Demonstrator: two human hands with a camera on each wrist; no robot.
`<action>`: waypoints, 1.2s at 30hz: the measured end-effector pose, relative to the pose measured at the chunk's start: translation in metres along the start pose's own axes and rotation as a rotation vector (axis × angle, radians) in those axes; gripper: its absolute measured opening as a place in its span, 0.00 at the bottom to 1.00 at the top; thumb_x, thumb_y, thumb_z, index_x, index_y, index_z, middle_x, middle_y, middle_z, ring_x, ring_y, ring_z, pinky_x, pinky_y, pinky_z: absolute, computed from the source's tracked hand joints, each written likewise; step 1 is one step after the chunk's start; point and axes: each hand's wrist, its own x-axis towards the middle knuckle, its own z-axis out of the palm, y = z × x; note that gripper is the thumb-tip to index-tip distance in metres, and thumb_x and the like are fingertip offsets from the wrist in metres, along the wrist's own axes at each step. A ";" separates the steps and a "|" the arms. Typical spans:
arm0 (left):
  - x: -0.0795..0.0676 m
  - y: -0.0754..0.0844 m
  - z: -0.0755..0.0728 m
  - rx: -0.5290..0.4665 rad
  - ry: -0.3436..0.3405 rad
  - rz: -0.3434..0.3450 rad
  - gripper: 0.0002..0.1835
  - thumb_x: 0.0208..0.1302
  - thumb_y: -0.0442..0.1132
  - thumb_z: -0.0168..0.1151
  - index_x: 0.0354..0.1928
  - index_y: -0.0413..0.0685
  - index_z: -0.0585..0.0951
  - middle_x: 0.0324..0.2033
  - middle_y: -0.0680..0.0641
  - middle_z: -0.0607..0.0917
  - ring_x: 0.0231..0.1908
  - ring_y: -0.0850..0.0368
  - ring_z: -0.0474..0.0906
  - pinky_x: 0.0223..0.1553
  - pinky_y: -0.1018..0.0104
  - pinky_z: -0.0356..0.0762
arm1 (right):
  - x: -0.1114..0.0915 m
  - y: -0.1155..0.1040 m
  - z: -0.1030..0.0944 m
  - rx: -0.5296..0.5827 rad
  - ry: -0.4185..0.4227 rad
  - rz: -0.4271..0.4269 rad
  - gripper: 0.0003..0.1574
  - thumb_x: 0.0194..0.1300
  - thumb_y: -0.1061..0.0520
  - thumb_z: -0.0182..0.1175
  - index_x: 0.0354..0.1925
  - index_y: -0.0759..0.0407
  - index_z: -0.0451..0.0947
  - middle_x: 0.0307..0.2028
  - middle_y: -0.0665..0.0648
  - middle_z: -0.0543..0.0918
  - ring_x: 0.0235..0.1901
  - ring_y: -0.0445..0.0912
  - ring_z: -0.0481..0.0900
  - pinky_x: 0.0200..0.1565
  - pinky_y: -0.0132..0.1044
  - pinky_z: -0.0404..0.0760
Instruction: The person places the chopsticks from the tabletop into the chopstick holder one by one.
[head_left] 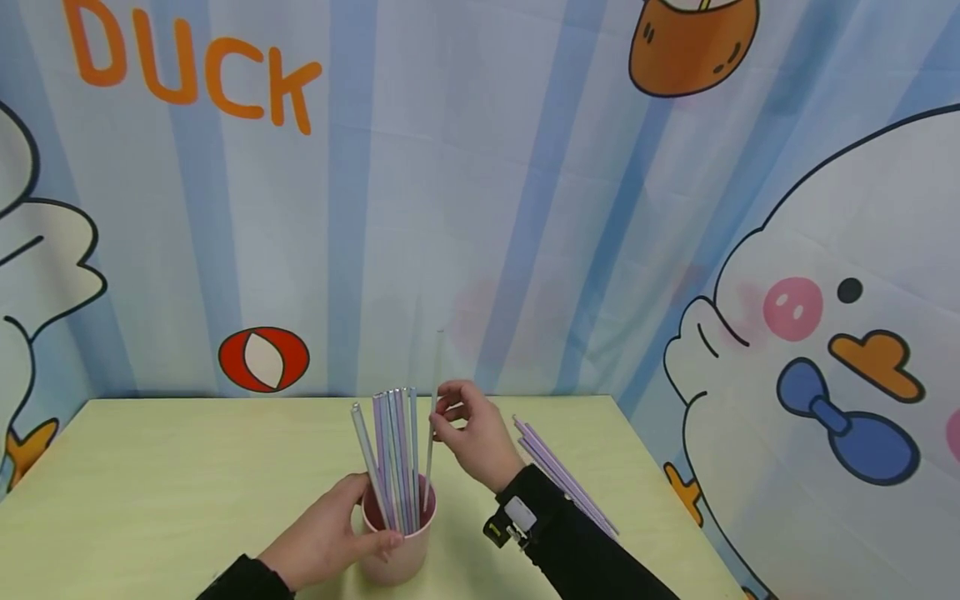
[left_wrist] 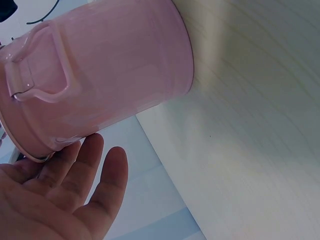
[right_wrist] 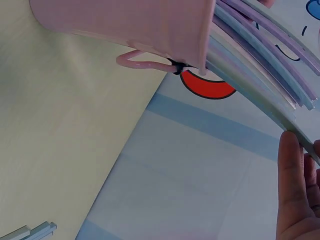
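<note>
A pink metal cup stands upright on the table, with a small side handle showing in the left wrist view. Several purple and blue straws lean inside it. My left hand holds the cup near its rim, thumb on the near side and fingers at the left. Between thumb and fingers, my right hand pinches a pale grey-green straw whose lower end is inside the cup. In the right wrist view, this straw slants out past the rim beside the others.
Several purple straws lie on the light wood table, right of the cup by the right forearm. A dark wrist strap with a small device is on the right wrist. A striped blue cartoon curtain hangs behind the table.
</note>
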 end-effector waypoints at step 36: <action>-0.001 -0.001 0.001 -0.008 -0.004 0.060 0.46 0.48 0.60 0.71 0.66 0.50 0.63 0.57 0.46 0.74 0.48 0.54 0.70 0.57 0.41 0.71 | -0.019 0.050 0.022 -0.228 -0.125 0.054 0.16 0.61 0.59 0.63 0.47 0.53 0.71 0.35 0.50 0.79 0.34 0.37 0.77 0.38 0.32 0.81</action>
